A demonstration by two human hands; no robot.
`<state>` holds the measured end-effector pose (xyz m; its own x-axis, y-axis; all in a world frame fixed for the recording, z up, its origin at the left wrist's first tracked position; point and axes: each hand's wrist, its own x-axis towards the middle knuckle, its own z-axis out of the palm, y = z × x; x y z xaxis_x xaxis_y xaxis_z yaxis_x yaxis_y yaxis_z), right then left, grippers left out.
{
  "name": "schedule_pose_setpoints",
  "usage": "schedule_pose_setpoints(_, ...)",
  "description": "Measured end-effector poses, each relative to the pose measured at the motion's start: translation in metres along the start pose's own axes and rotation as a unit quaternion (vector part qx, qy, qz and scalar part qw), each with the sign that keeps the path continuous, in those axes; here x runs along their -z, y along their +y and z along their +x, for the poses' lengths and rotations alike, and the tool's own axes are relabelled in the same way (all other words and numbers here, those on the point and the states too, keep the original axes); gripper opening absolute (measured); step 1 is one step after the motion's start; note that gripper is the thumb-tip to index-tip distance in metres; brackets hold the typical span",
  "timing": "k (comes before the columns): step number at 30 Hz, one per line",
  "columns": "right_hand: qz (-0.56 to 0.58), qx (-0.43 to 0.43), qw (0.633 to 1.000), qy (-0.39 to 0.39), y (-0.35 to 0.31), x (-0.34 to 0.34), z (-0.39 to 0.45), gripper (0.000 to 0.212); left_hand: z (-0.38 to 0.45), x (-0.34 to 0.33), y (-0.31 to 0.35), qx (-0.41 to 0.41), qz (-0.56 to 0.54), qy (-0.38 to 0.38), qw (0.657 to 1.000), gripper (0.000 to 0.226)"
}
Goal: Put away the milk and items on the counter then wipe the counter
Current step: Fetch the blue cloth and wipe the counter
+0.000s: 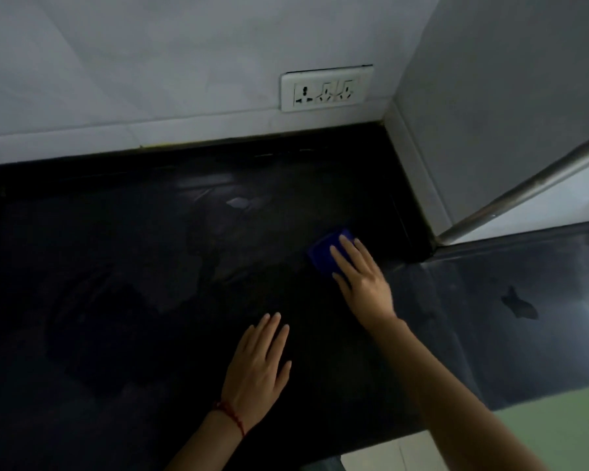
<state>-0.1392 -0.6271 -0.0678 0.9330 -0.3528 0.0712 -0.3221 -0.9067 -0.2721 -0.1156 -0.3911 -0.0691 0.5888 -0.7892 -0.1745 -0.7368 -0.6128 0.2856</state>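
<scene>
Fingers of the right hand (361, 277) press a blue sponge (323, 249) flat for wiping the table (116, 266) — left hand (257, 365) lies open, bracing

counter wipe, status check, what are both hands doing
Right hand flat, fingers pressing blue cloth onto counter. Left hand flat on counter, holding nothing. No milk or items in view; nothing in the way.
</scene>
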Motion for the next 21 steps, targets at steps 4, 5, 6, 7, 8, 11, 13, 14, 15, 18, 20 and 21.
schedule_pose_setpoints(4, 0.062, -0.147, 0.987, 0.035, 0.045, 0.011, 0.029, 0.044, -0.001, -0.004, 0.001, 0.004, 0.015, -0.004, 1.0, 0.053)
schedule_pose_setpoints(5, 0.073, -0.196, 0.977, 0.034, 0.039, 0.01, 0.04, 0.046, -0.002, -0.005, 0.001, 0.006, 0.019, 0.001, 1.0, 0.053)
schedule_pose_setpoints(6, 0.07, -0.193, 0.978, 0.029, 0.026, 0.007, 0.046, 0.047, -0.002, -0.005, 0.001, 0.007, 0.019, 0.005, 1.0, 0.053)
schedule_pose_setpoints(7, 0.059, -0.141, 0.988, 0.023, 0.011, 0.003, 0.047, 0.047, -0.002, -0.006, 0.002, 0.007, 0.016, 0.005, 1.0, 0.054)
schedule_pose_setpoints(8, 0.044, -0.062, 0.997, 0.01, -0.001, -0.002, 0.044, 0.048, -0.003, -0.005, 0.003, 0.007, 0.011, 0.002, 1.0, 0.054)
schedule_pose_setpoints(11, 0.006, 0.088, 0.995, -0.041, -0.005, -0.002, 0.044, 0.049, -0.002, 0.0, 0.006, 0.014, -0.004, -0.016, 1.0, 0.055)
schedule_pose_setpoints(13, 0.028, -0.001, 0.999, -0.046, -0.009, 0.0, 0.071, 0.049, -0.002, 0.0, 0.005, 0.018, -0.006, -0.017, 1.0, 0.055)
schedule_pose_setpoints(14, 0.043, -0.072, 0.996, -0.042, -0.017, 0.0, 0.088, 0.049, -0.003, -0.003, 0.005, 0.017, -0.006, -0.013, 1.0, 0.056)
schedule_pose_setpoints(15, 0.051, -0.118, 0.991, -0.037, -0.029, -0.004, 0.102, 0.049, -0.004, -0.005, 0.003, 0.015, -0.007, -0.009, 1.0, 0.056)
schedule_pose_setpoints(18, 0.06, 0.0, 0.996, -0.068, -0.08, -0.019, 0.122, 0.048, -0.004, -0.009, 0.003, 0.017, -0.009, -0.013, 1.0, 0.056)
schedule_pose_setpoints(20, 0.068, 0.138, 0.981, -0.115, -0.088, -0.027, 0.118, 0.047, -0.003, -0.006, 0.003, 0.022, -0.017, -0.016, 0.999, 0.055)
schedule_pose_setpoints(21, 0.064, 0.171, 0.977, -0.115, -0.083, -0.029, 0.119, 0.046, -0.002, -0.004, 0.003, 0.026, -0.018, -0.008, 0.999, 0.055)
